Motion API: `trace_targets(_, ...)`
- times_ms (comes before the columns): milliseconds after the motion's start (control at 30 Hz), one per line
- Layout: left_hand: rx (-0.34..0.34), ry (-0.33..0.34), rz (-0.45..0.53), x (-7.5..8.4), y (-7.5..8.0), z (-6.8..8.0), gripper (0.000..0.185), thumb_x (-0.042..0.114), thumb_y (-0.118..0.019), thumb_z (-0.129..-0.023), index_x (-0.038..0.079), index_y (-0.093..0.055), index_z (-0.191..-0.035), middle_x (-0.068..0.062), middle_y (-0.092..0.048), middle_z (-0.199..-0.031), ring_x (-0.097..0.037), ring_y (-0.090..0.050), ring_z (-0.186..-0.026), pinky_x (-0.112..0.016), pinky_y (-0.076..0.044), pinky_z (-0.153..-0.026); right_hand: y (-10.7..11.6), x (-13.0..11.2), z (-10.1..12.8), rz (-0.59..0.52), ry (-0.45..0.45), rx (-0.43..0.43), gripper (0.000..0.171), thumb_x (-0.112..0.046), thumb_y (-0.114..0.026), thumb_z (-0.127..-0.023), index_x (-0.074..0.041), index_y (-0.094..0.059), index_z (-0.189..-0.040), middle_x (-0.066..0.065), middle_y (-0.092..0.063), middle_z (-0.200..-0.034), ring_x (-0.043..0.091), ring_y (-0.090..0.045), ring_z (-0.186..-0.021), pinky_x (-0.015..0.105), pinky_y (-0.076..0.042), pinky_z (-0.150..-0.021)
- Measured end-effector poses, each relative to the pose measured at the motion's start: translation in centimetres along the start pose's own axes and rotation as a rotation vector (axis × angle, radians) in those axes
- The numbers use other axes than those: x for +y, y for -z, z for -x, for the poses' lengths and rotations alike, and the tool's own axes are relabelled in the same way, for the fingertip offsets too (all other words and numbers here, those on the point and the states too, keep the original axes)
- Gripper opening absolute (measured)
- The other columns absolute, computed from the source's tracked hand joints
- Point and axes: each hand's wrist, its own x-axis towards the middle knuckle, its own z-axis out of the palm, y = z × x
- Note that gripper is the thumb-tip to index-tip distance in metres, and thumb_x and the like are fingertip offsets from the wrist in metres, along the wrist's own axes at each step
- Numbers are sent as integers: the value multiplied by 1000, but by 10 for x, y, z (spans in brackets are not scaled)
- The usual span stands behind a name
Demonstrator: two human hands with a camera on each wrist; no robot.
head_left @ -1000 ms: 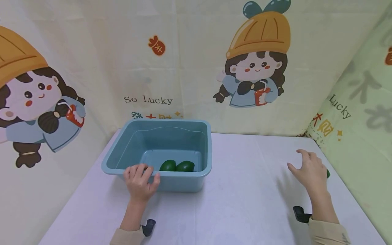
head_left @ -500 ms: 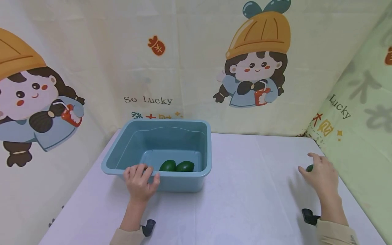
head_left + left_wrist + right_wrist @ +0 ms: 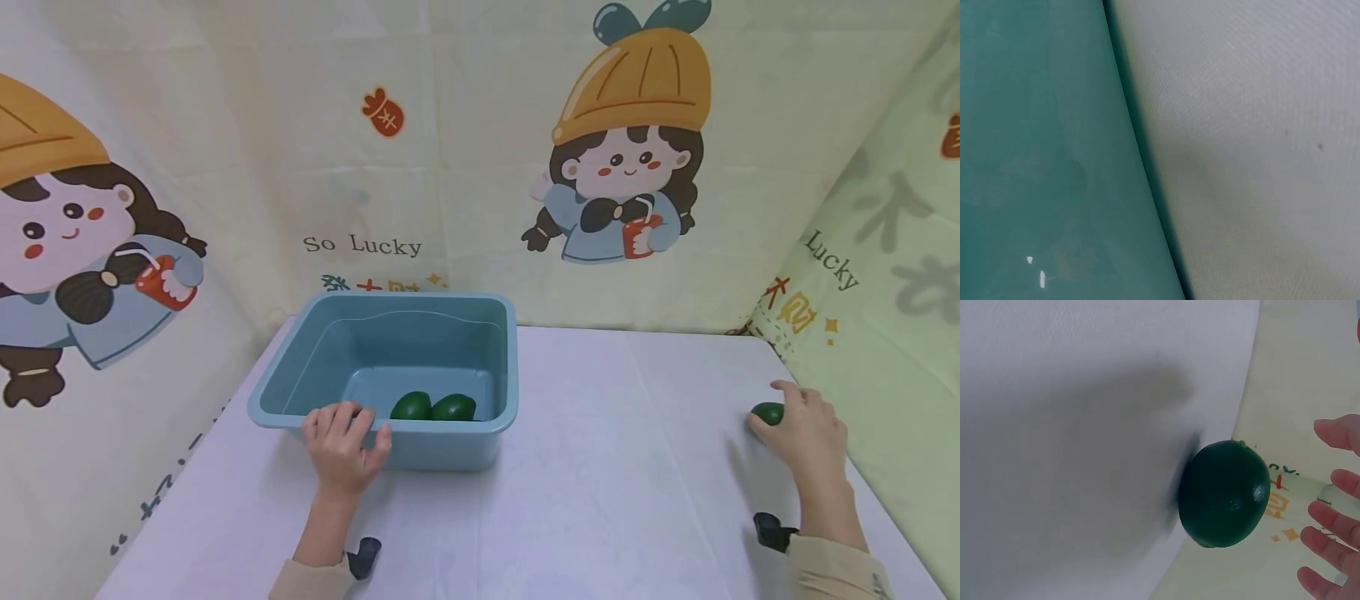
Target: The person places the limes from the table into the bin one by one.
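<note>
My left hand (image 3: 341, 446) grips the near rim of a blue plastic basin (image 3: 450, 446), fingers curled over its edge. Two smooth dark green oval fruits, a left one (image 3: 412, 406) and a right one (image 3: 454, 407), lie inside near the front wall. A similar green fruit (image 3: 768, 412), like a lime or small avocado, rests at the right of the table. Above and around it is my right hand (image 3: 806, 433), thumb and fingers apart. In the right wrist view these spread fingers (image 3: 1335, 515) stand clear of the fruit (image 3: 1224, 494). Only basin wall (image 3: 1041, 137) and cloth show in the left wrist view.
A white cloth covers the table (image 3: 600, 475); its right edge runs close beside my right hand. Printed cartoon curtains (image 3: 465, 167) hang behind and at both sides. A dark strap mount sits at each wrist.
My right hand has moved right and slightly down the view, so the green fruit, hidden behind it before, now shows between thumb and fingers. The left hand and basin have kept still.
</note>
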Motion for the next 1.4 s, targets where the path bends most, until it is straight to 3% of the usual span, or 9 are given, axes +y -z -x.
trace_targets(867, 11, -2, 1, 1, -1, 0, 47, 37, -44, -88, 2, -56, -59, -13, -52, -60, -31, -44, -59, -46, -28, -63, -7, 46, -8, 22, -38, -140, 81, -31, -68, -75, 4, -24, -133, 41, -22, -118, 57, -22, -103, 67, -22, -81)
trace_targets(1400, 2, -2, 0, 0, 0, 1, 46, 36, -45, -87, 2, -57, -59, -13, -53, -61, -31, -45, -59, -46, -29, -63, -9, 55, -12, 1, -91, -210, 91, -33, -70, -73, 5, -18, -136, 42, -17, -119, 58, -17, -104, 68, -18, -83)
